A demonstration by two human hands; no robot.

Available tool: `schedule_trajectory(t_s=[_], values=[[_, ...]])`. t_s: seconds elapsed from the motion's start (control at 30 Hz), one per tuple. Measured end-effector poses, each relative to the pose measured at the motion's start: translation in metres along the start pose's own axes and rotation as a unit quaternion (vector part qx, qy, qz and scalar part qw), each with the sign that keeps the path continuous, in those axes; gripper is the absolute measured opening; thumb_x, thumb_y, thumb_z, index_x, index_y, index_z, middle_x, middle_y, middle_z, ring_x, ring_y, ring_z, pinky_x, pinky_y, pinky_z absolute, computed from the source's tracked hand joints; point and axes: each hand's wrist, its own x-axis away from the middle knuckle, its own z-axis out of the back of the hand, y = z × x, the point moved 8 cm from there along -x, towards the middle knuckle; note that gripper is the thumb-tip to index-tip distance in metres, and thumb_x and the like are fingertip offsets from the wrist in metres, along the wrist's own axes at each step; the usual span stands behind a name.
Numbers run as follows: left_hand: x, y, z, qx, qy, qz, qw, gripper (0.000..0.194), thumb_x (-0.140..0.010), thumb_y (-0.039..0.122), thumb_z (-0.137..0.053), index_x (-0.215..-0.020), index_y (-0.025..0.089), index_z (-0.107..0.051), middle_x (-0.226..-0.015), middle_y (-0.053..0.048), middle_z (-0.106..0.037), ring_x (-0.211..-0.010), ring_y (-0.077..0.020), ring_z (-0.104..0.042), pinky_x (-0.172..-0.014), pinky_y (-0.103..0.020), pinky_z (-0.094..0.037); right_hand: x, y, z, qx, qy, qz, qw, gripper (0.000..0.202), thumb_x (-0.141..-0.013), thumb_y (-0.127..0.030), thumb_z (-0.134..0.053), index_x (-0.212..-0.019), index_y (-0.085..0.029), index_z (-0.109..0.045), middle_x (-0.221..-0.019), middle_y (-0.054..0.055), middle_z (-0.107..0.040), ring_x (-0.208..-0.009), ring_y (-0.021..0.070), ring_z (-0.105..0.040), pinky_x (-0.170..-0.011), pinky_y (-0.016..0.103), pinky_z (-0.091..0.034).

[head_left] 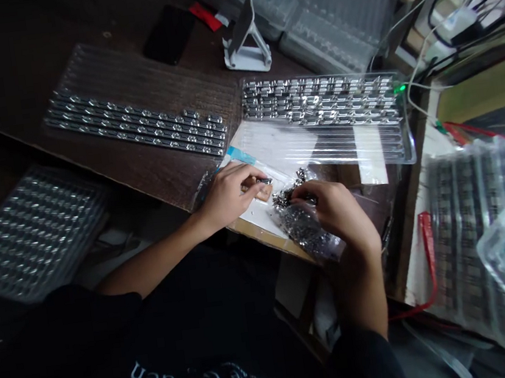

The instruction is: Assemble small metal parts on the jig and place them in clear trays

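Between thumb and forefinger, my left hand (229,193) pinches a small metal connector (264,181) just over a small wooden block (264,193). My right hand (327,198) has its fingertips down in a pile of tiny metal parts (283,197); whether it grips one is hidden. The pile spills from a clear plastic bag (307,228) on a white board (262,214). Behind my hands, one clear tray (405,139) holds rows of metal connectors. Another clear tray (94,67) on the left has connectors along its near rows.
A black phone (170,35) and a white stand (248,57) are at the back of the dark table (2,97). Stacked trays (32,231) sit low at the left, more trays (463,218) at the right. Cables (427,39) run along the right back.
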Motion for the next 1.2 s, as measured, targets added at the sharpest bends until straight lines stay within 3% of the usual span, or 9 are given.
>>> schedule_trajectory(t_s=[0.2,0.33,0.43,0.57,0.73,0.87,0.97,1.07,1.2], values=[[0.001,-0.016,0.006,0.127,0.026,0.086,0.988,0.014,-0.092,0.027,-0.066,-0.102,0.018,-0.068,-0.1,-0.007,-0.074,-0.091,-0.018,-0.071,-0.079,-0.029,-0.057,0.002,-0.002,0.001,0.012,0.021,0.008,1.0,0.019,-0.088,-0.026,-0.065,-0.105,-0.022,-0.073,-0.106,0.007,-0.075,-0.09,0.0227,-0.069,-0.078,0.033,-0.048],[0.004,-0.029,0.006,0.222,0.052,0.138,0.964,0.025,-0.093,0.04,-0.066,-0.1,0.017,-0.063,-0.094,-0.008,-0.074,-0.086,-0.0186,-0.074,-0.074,-0.027,-0.058,0.001,-0.003,-0.008,0.034,-0.01,0.014,0.999,0.016,-0.086,-0.014,-0.062,-0.093,-0.022,-0.074,-0.098,0.006,-0.074,-0.084,0.0205,-0.068,-0.073,0.031,-0.046],[0.005,-0.031,0.004,0.23,0.053,0.144,0.961,0.032,-0.093,0.048,-0.063,-0.101,0.017,-0.062,-0.085,-0.006,-0.073,-0.08,-0.0177,-0.074,-0.072,-0.027,-0.058,0.001,-0.003,-0.008,0.014,0.001,0.027,1.0,0.019,-0.085,-0.01,-0.059,-0.091,-0.021,-0.073,-0.097,0.005,-0.074,-0.083,0.0197,-0.067,-0.072,0.029,-0.045],[0.003,-0.031,0.01,0.205,0.05,0.131,0.969,0.037,-0.092,0.053,-0.063,-0.1,0.017,-0.063,-0.088,-0.008,-0.073,-0.078,-0.0169,-0.073,-0.071,-0.027,-0.058,0.001,-0.006,0.003,-0.057,0.05,0.062,0.995,0.013,-0.09,-0.018,-0.059,-0.092,-0.02,-0.072,-0.093,0.006,-0.075,-0.082,0.0206,-0.068,-0.073,0.031,-0.049],[-0.021,-0.027,0.054,0.051,0.051,0.059,0.996,0.026,-0.089,0.042,-0.07,-0.103,0.02,-0.068,-0.102,-0.006,-0.074,-0.092,-0.0184,-0.07,-0.082,-0.029,-0.057,-0.003,-0.022,0.013,-0.126,0.126,0.116,0.977,0.021,-0.093,-0.014,-0.052,-0.093,-0.02,-0.072,-0.096,0.008,-0.075,-0.087,0.0208,-0.069,-0.079,0.033,-0.052],[-0.051,-0.037,0.098,-0.066,0.068,0.026,0.995,0.012,-0.088,0.028,-0.068,-0.097,0.02,-0.071,-0.099,-0.004,-0.074,-0.092,-0.0185,-0.068,-0.084,-0.031,-0.054,-0.015,-0.043,-0.002,-0.151,0.132,0.158,0.967,0.024,-0.093,-0.01,-0.049,-0.1,-0.019,-0.071,-0.1,0.008,-0.073,-0.091,0.0195,-0.069,-0.082,0.031,-0.051],[-0.069,-0.048,0.122,-0.107,0.083,0.013,0.991,0.011,-0.087,0.023,-0.068,-0.096,0.021,-0.073,-0.099,-0.004,-0.075,-0.091,-0.0187,-0.068,-0.084,-0.032,-0.053,-0.022,-0.058,-0.016,-0.14,0.115,0.198,0.963,0.023,-0.096,-0.012,-0.048,-0.106,-0.018,-0.067,-0.103,0.009,-0.073,-0.093,0.0191,-0.068,-0.082,0.03,-0.051],[-0.082,-0.057,0.131,-0.136,0.082,0.003,0.987,0.012,-0.085,0.022,-0.07,-0.096,0.021,-0.075,-0.098,-0.004,-0.076,-0.09,-0.0198,-0.069,-0.085,-0.034,-0.053,-0.021,-0.068,-0.025,-0.051,0.105,0.21,0.971,0.024,-0.098,-0.012,-0.046,-0.113,-0.017,-0.064,-0.101,0.011,-0.073,-0.091,0.0216,-0.066,-0.079,0.032,-0.049],[-0.097,-0.072,0.126,-0.157,0.057,0.006,0.986,0.012,-0.08,0.02,-0.075,-0.092,0.02,-0.076,-0.094,-0.003,-0.078,-0.088,-0.0217,-0.071,-0.087,-0.038,-0.053,-0.013,-0.081,-0.025,0.089,0.111,0.22,0.965,0.032,-0.094,0.0,-0.04,-0.116,-0.009,-0.062,-0.093,0.014,-0.072,-0.084,0.0264,-0.063,-0.075,0.036,-0.048]])
